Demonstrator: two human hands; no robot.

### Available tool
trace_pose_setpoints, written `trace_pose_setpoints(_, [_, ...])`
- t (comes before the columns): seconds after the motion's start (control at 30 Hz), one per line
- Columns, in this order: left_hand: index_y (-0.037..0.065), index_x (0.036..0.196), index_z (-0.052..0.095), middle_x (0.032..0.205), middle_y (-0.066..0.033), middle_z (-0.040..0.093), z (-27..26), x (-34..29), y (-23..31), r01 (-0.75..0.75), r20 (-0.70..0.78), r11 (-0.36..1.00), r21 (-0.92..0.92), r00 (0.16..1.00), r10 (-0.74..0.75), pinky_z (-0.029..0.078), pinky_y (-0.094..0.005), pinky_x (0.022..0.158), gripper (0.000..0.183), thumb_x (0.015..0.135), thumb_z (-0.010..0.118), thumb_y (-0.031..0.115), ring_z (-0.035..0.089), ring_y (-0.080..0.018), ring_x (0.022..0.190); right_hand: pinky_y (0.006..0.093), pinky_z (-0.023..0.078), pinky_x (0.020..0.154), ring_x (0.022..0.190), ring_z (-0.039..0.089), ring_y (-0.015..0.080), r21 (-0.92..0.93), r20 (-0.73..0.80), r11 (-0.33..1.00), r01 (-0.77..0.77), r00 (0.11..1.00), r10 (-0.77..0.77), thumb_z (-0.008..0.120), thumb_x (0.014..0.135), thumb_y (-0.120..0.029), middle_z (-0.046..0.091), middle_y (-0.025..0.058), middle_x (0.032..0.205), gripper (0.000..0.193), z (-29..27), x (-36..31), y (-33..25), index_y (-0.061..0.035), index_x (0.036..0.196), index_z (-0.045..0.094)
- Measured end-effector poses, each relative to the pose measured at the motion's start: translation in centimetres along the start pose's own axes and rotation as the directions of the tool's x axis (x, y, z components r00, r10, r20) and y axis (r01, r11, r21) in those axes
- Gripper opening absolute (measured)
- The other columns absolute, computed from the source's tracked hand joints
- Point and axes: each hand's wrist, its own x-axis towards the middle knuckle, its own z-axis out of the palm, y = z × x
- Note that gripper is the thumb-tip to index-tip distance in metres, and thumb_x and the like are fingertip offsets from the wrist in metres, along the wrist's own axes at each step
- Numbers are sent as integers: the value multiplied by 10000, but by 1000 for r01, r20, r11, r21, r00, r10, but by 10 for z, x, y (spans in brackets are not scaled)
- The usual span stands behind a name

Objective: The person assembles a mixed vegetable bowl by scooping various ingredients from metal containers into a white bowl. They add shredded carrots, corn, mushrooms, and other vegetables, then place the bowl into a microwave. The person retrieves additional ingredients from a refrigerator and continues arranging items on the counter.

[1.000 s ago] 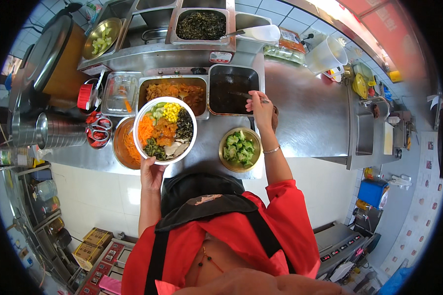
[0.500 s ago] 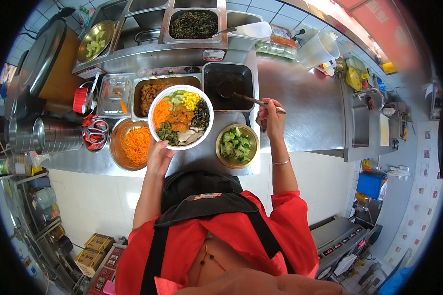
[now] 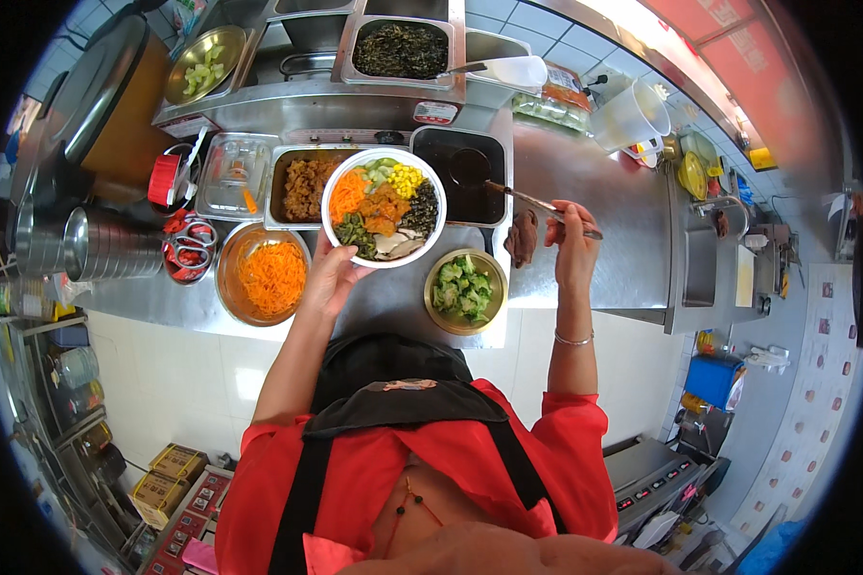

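My left hand [image 3: 334,278] grips the lower left rim of a round white bowl [image 3: 433,245]. Sections of shredded carrot, greens, corn, dark chopped seaweed-like flakes and pale slices ring an orange-brown topping [image 3: 384,209] inside it. In my right hand [image 3: 573,235] is a ladle [image 3: 532,199], held by its long handle; its round head is in the dark sauce of a deep steel pan [image 3: 431,196]. Left of that pan, partly behind the bowl, sits a pan of brown chopped food [image 3: 307,187]. A brass-coloured bowl of chopped green vegetable [image 3: 465,289] stands near the counter's front edge.
Shredded carrot [image 3: 270,276] fills a bowl at the left, beside a red container with scissors [image 3: 190,244] and stacked steel bowls [image 3: 115,244]. A lidded clear box [image 3: 228,177] lies behind. A brown cloth [image 3: 521,238] rests right of the sauce pan. Dark flakes fill a raised pan [image 3: 401,50].
The white bowl and my left hand have shifted right, closer to the sauce pan. My right hand has moved right and slightly down with the ladle handle, uncovering the brown cloth.
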Motion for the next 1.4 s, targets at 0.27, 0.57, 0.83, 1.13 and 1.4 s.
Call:
trace_pose_setpoints(0.27, [171,1352,256,1265,-109,432,4,13,-10,17,28,999,-42,999,-16,509,-467,853,700,743,554,1,506,-281,1117,215,384,428,478,480,94,110,123,994,8,992,-22,454,921,-154,569,80,662,227,24,-22,-54,27,921,592])
trace_pose_setpoints(0.57, [152,1348,263,1269,-114,433,16,15,-8,23,55,999,-34,998,-21,480,-474,889,704,733,587,40,487,-285,1139,195,388,501,522,524,77,-93,283,975,200,944,-167,448,921,-112,585,64,679,203,44,-55,-54,32,944,589])
trace_pose_setpoints(0.83, [135,1334,279,1269,-125,431,19,14,-7,18,53,999,-34,998,-16,492,-462,882,708,721,627,56,492,-289,1132,222,407,473,488,533,125,-296,376,643,706,705,-601,424,853,-24,572,113,706,170,39,-75,-82,45,866,579])
trace_pose_setpoints(1.13, [197,1323,294,1257,-76,430,18,17,-10,15,41,998,-54,999,-13,502,-462,857,671,738,564,10,499,-251,1114,282,469,502,596,579,220,-286,597,217,933,351,-722,576,569,97,551,78,781,416,27,-97,-105,-39,963,593])
trace_pose_setpoints(1.4, [181,1313,297,1238,-83,444,23,16,-6,12,70,998,-58,998,-8,522,-432,838,666,731,574,14,515,-247,1095,278,496,541,641,590,195,-236,725,85,968,233,-648,610,609,28,565,76,816,329,30,-99,-78,-25,934,606])
